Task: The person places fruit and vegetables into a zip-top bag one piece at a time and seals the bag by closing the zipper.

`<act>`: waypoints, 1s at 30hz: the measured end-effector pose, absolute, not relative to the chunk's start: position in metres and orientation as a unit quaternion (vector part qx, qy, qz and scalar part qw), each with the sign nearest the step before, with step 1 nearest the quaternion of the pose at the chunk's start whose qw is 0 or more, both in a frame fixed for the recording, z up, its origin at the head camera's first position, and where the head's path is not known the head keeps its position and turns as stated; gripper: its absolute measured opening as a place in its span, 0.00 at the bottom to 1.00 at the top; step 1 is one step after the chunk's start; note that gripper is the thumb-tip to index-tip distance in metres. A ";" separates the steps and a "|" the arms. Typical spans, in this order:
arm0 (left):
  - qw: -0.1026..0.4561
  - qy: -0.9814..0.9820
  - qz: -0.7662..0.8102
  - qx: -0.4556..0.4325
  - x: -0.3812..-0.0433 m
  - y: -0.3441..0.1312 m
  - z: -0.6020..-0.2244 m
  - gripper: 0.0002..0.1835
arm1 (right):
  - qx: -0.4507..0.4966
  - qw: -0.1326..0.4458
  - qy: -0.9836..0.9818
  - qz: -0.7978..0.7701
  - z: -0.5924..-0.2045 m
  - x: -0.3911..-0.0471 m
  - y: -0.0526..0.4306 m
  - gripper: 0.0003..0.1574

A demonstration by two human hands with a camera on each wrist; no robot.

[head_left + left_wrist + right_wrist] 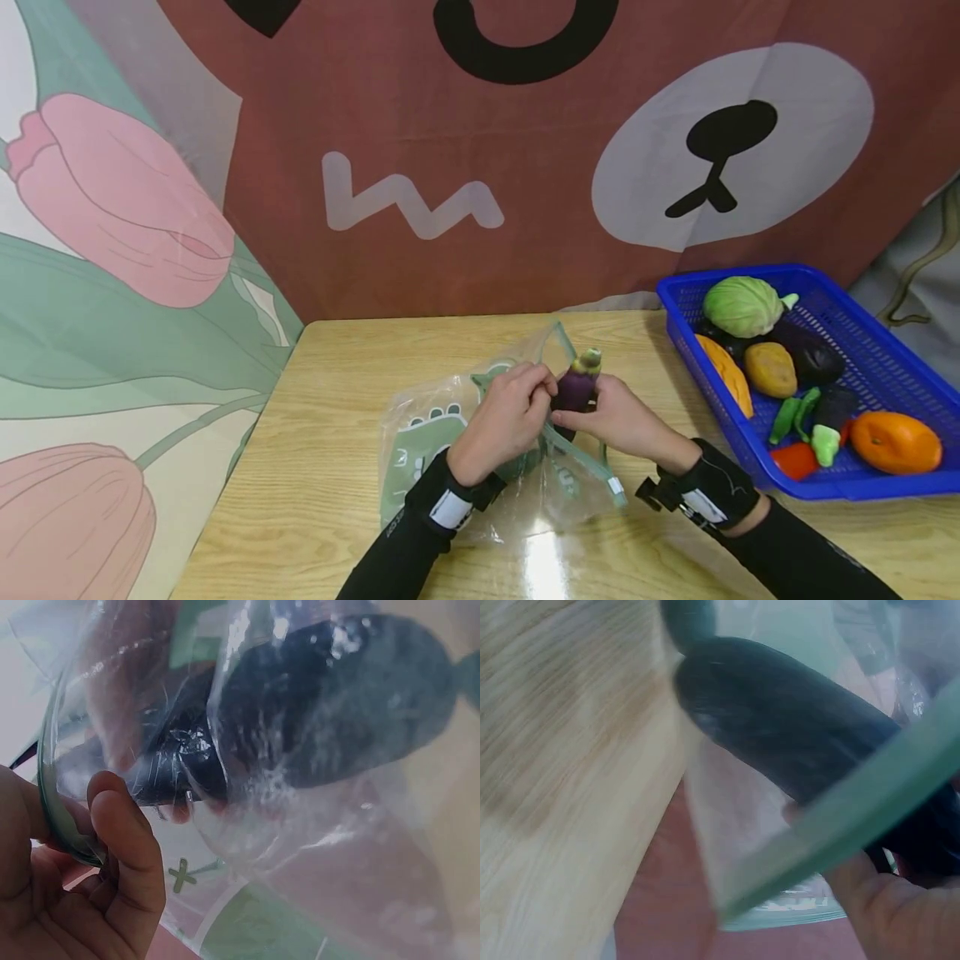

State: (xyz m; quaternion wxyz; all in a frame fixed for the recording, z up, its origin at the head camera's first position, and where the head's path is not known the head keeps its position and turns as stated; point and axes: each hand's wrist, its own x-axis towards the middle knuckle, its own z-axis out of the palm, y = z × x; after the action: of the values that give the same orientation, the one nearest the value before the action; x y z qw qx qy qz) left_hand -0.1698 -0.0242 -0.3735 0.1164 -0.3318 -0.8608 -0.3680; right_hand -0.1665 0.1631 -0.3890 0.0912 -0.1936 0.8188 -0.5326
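Observation:
A dark purple eggplant (576, 390) with a yellow-green stem end stands in the mouth of a clear plastic zip bag (435, 442) with green print. My right hand (618, 417) grips the eggplant near its stem end. With thumb and finger, my left hand (504, 421) pinches the bag's green rim, as the left wrist view shows. The eggplant's dark body (337, 697) is seen through the plastic there. In the right wrist view the eggplant (772, 712) lies behind the green zip strip (855, 817). A small green shape touches its far end; its kind is unclear.
A blue basket (750, 475) at the right holds a cabbage (742, 307), a potato-like item (770, 369), an orange pumpkin-like item (896, 442), green peppers and other vegetables. The wooden table (300, 467) meets a printed cloth (420, 275) at its back edge.

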 end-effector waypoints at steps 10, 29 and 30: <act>0.115 -0.860 -0.371 -0.330 -0.168 -0.023 -0.372 0.11 | -0.210 0.024 0.871 -0.443 -0.387 -0.166 0.166 0.18; 0.130 -0.860 -0.364 -0.334 -0.167 -0.022 -0.369 0.10 | -0.170 0.036 0.776 -0.606 -0.387 -0.167 0.160 0.22; 0.131 -0.858 -0.366 -0.335 -0.167 -0.022 -0.369 0.10 | -0.173 0.051 0.772 -0.610 -0.388 -0.167 0.159 0.22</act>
State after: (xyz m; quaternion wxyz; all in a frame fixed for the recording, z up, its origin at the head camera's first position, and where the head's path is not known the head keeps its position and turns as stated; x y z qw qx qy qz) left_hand -0.1671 -0.0218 -0.3688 0.1314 -0.3349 -0.8583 -0.3659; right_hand -0.1666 0.1591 -0.3881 0.0511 -0.1728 0.7716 -0.6101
